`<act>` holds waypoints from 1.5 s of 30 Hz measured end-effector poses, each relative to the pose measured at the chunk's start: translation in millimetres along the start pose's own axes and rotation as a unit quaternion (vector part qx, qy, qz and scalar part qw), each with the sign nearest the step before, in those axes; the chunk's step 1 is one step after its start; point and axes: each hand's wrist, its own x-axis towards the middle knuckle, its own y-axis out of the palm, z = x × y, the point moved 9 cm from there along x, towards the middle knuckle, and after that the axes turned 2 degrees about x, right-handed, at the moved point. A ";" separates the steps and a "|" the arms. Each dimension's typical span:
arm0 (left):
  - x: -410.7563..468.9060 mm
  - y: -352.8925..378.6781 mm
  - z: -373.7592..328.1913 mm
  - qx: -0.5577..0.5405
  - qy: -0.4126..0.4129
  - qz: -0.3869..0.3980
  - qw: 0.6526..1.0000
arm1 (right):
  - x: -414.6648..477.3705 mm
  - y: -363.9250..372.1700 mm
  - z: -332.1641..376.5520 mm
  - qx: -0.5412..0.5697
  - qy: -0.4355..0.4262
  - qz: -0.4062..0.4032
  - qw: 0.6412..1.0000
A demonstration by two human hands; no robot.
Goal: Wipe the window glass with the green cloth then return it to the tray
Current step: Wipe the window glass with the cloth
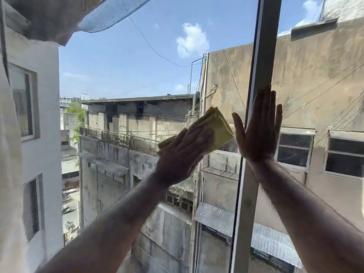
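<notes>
A folded yellow-green cloth (216, 131) is pressed flat against the window glass (126, 75) by my left hand (183, 152), whose fingers lie over its lower left part. The cloth's upper right half sticks out past the fingers. My right hand (260, 129) is spread flat, fingers up, on the grey vertical window frame (262, 62) just right of the cloth, holding nothing. The tray is not in view.
A second pane (319, 79) lies to the right of the frame. Through the glass I see concrete buildings, wires, a white building at the left and blue sky. A dark net hangs outside at the top left.
</notes>
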 end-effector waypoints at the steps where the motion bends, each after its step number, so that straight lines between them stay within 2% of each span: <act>1: -14.0 1.4 1.1 0.008 0.075 0.025 0.997 | 0.0 -0.3 -0.2 -0.002 0.000 -0.001 1.000; 2: -25.1 -2.7 15.4 0.018 0.091 0.031 0.995 | 0.3 -0.5 -0.3 -0.003 0.001 -0.002 1.000; 3: -32.7 -10.9 40.3 0.029 0.046 0.019 0.998 | 0.4 -0.3 -0.2 -0.003 0.001 -0.001 1.000; 4: -39.7 -22.8 72.8 0.036 -0.052 -0.011 0.998 | 0.5 0.4 -0.6 -0.001 0.002 0.001 1.000; 5: -48.2 -37.3 110.3 0.034 -0.186 -0.051 0.981 | 1.0 1.2 -1.2 0.001 0.003 0.003 1.000; 6: -59.1 -50.7 144.7 0.027 -0.329 -0.090 0.940 | 1.1 1.9 -1.5 0.002 0.004 0.003 1.000; 7: -66.6 -59.8 167.7 0.015 -0.449 -0.123 0.885 | 1.0 2.4 -1.5 0.000 0.004 0.002 1.000; 8: -64.0 -64.6 179.1 0.005 -0.532 -0.148 0.833 | 0.5 2.7 -1.5 -0.002 0.004 0.000 1.000; 9: -52.2 -65.1 180.6 0.000 -0.574 -0.165 0.802 | 0.1 2.7 -1.5 -0.004 0.004 -0.001 1.000; 10: -30.6 -63.7 172.1 -0.001 -0.571 -0.165 0.804 | -0.2 2.5 -1.6 -0.004 0.004 -0.002 1.000; 11: -0.9 -58.3 154.5 0.005 -0.517 -0.154 0.842 | -0.2 2.2 -1.6 -0.004 0.003 -0.003 1.000; 13: 55.2 -33.5 79.2 0.009 -0.279 -0.110 0.954 | -0.3 2.4 -1.3 -0.005 0.001 -0.002 1.000; 14: 65.1 -16.9 32.2 -0.001 -0.149 -0.072 0.986 | -0.5 2.1 -1.0 -0.005 -0.001 -0.002 1.000; 15: 60.7 -1.6 -4.4 -0.009 -0.052 -0.028 0.998 | -0.7 1.3 -0.7 -0.004 -0.003 -0.005 1.000; 16: 47.6 9.2 -25.3 -0.012 0.003 0.001 1.000 | -1.1 0.3 -0.8 -0.004 -0.004 -0.008 1.000; 17: 30.9 14.0 -30.1 -0.016 0.023 0.011 1.000 | -1.5 -0.3 -1.2 -0.004 -0.002 -0.010 1.000; 19: -5.4 9.0 -7.8 -0.016 -0.020 -0.002 1.000 | -0.7 0.5 -2.2 0.001 0.000 -0.007 1.000; 21: -40.5 -10.3 37.5 0.006 -0.140 -0.042 0.989 | 0.1 2.4 -2.4 0.008 -0.001 -0.003 1.000; 22: -53.6 -21.6 65.4 0.022 -0.220 -0.063 0.973 | -0.2 3.5 -2.6 0.008 -0.001 -0.002 1.000; 24: -63.0 -41.3 121.5 0.027 -0.391 -0.093 0.915 | -0.8 5.1 -3.0 0.007 -0.001 -0.005 1.000; 26: -49.0 -55.1 155.0 0.009 -0.503 -0.132 0.854 | -1.2 5.5 -3.8 0.002 0.002 -0.007 1.000; 27: -34.8 -56.9 158.1 0.013 -0.514 -0.136 0.847 | -1.1 5.9 -3.8 0.000 0.002 -0.007 1.000; 28: -17.3 -54.9 150.6 0.023 -0.487 -0.132 0.863 | -1.0 6.2 -3.5 0.001 0.000 -0.007 1.000; 29: -0.7 -48.1 133.2 0.027 -0.428 -0.122 0.895 | -1.0 6.1 -3.2 0.002 -0.002 -0.007 1.000; 31: 12.5 -25.5 75.3 0.010 -0.255 -0.077 0.964 | -0.4 5.3 -4.3 0.004 -0.001 -0.009 1.000; 32: 4.1 -14.2 47.2 0.003 -0.160 -0.038 0.986 | 0.0 4.6 -4.2 0.007 -0.002 -0.010 1.000; 34: -30.0 -0.9 23.2 0.004 -0.004 0.037 0.999 | -0.1 3.2 -2.9 0.007 -0.005 -0.015 1.000; 35: -46.2 -2.6 29.3 0.004 0.032 0.053 0.998 | 0.1 2.6 -3.2 0.005 -0.005 -0.017 1.000; 36: -59.0 -9.2 44.0 0.006 0.031 0.054 0.998 | 0.0 2.6 -3.5 0.003 -0.003 -0.017 1.000; 37: -67.7 -18.4 65.1 0.009 -0.008 0.041 0.999 | -0.6 2.8 -3.8 0.002 -0.002 -0.015 1.000; 39: -73.2 -42.6 119.7 0.017 -0.172 -0.026 0.985 | -2.7 4.0 -3.7 -0.001 0.001 -0.009 1.000; 41: -61.6 -60.3 165.4 0.002 -0.368 -0.087 0.926 | -2.0 4.2 -3.4 -0.002 0.002 -0.006 1.000; 42: -47.0 -63.8 175.2 -0.010 -0.436 -0.108 0.893 | -1.6 4.2 -3.4 -0.002 0.002 -0.005 1.000; 43: -28.5 -63.2 176.2 -0.015 -0.472 -0.117 0.874 | -1.3 4.1 -3.2 -0.002 0.001 -0.004 1.000; 44: -7.6 -60.7 169.0 -0.011 -0.474 -0.117 0.873 | -1.2 4.0 -2.4 -0.003 0.000 -0.005 1.000; 45: 14.1 -56.3 153.7 0.001 -0.440 -0.115 0.891 | -1.6 4.1 -2.1 -0.004 -0.001 -0.005 1.000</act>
